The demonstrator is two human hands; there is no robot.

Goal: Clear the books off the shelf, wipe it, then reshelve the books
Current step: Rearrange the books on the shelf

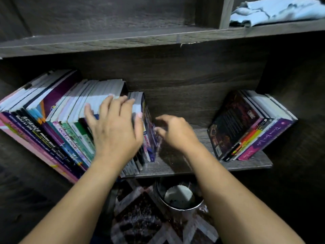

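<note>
**Both hands at the left row of books**

We see the left hand [116,131] laid flat over the top page edges of the left row of books [58,110], its fingers [105,104] spread and fairly straight. This row leans leftward on the lower shelf [167,166]. The right hand [175,132] is just beside the row's end book, blurred, fingers [159,131] loosely curled and holding nothing; we cannot tell whether they touch the cover. A second group of books [249,127] leans against the shelf's right wall, well apart from the first. A light blue cloth [274,12] lies crumpled on the upper shelf [123,41]. Below stands a round metal container [179,196] on a patterned rug [140,217].
</note>
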